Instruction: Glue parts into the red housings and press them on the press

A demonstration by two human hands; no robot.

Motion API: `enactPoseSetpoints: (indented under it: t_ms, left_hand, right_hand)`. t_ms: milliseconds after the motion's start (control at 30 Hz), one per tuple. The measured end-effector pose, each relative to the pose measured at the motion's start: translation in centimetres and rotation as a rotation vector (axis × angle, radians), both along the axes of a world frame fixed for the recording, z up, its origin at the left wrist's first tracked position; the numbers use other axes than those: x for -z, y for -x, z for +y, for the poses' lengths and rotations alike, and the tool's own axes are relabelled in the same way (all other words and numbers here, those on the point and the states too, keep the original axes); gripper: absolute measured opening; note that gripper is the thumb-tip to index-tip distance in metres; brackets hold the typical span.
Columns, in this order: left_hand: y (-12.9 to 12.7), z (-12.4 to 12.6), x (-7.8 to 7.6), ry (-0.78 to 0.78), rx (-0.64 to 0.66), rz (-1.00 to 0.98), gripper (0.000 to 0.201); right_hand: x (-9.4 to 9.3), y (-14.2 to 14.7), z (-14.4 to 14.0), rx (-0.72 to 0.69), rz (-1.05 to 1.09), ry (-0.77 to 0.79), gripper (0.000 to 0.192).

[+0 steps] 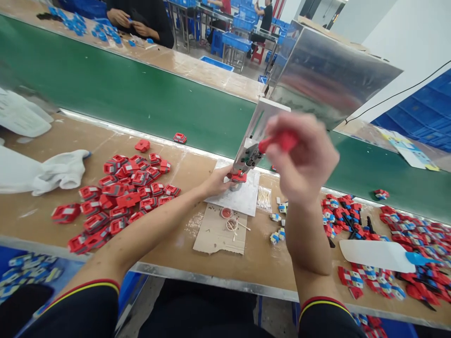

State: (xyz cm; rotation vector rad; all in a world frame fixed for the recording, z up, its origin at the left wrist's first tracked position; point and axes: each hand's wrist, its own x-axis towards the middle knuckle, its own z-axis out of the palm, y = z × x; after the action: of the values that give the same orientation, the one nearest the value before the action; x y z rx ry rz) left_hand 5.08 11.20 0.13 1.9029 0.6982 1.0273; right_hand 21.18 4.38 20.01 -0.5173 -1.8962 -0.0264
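Note:
A hand press with a toggle clamp point(249, 150) stands on a pale metal base plate point(249, 199) in front of me. Blurred by motion, my right hand point(307, 162) is closed around the press's red handle point(287, 140), raised at the upper right. My left hand point(218, 182) reaches to the foot of the press, its fingers closed on a small red plastic part point(240, 177) beneath the plunger. The fingers partly hide that part. A heap of red and grey plastic parts point(128, 199) lies left of my left forearm.
Two small cups, one of them a red cup point(226, 213), sit on cardboard point(211, 234) with cotton swabs point(264, 197) nearby. Red, blue and white assemblies point(373, 277) and a white bottle point(377, 255) lie right. Behind runs a green conveyor belt point(141, 94); a co-worker's hands point(130, 21) are beyond.

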Motion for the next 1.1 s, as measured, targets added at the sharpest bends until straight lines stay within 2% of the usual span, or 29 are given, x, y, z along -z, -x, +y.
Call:
enactPoseSetpoints:
  t_ms: [67,133,200,300,367,433,500,633,867,1100]
  left_hand:
    - [0.0,-0.1,0.2,0.000,-0.009,-0.009,0.021]
    - [0.0,-0.3,0.4,0.002,-0.016,-0.016,0.021]
    - [0.0,-0.4,0.5,0.006,-0.024,-0.019,0.021]
    - [-0.1,-0.6,0.6,0.015,-0.046,-0.026,0.021]
    - [-0.2,-0.8,0.6,0.023,-0.057,-0.034,0.021]
    - [-0.3,-0.8,0.7,0.030,-0.063,-0.043,0.021]
    - [-0.4,-0.9,0.8,0.037,-0.060,-0.050,0.023]
    - [-0.5,-0.9,0.8,0.047,-0.043,-0.061,0.026]
    - [-0.6,-1.2,0.7,0.044,-0.047,-0.065,0.026]
    - [-0.8,-1.1,0.7,0.031,-0.055,-0.054,0.025]
  right_hand:
    - [1.6,-0.8,-3.2,-0.082,-0.211,0.019,0.032]
    - [3.5,-2.1,-5.5,-0.096,-0.336,0.140,0.027]
    - [5.2,-3.0,-6.6,-0.026,-0.159,0.267,0.018]
    - [7.3,-2.8,-6.6,0.055,0.296,0.530,0.017]
    - [7.9,-1.6,-6.3,-0.028,0.429,0.806,0.032]
    - [7.7,-0.1,-6.2,-0.131,0.468,1.047,0.047]
    - [7.0,1.0,-6.4,-0.169,0.527,1.159,0.055]
    - [5.9,1.7,-6.8,-0.203,0.639,1.186,0.059]
    - [7.9,1.5,-7.0,-0.160,0.646,1.215,0.063]
    - [6.9,1.3,-7.3,-0.187,0.636,1.219,0.063]
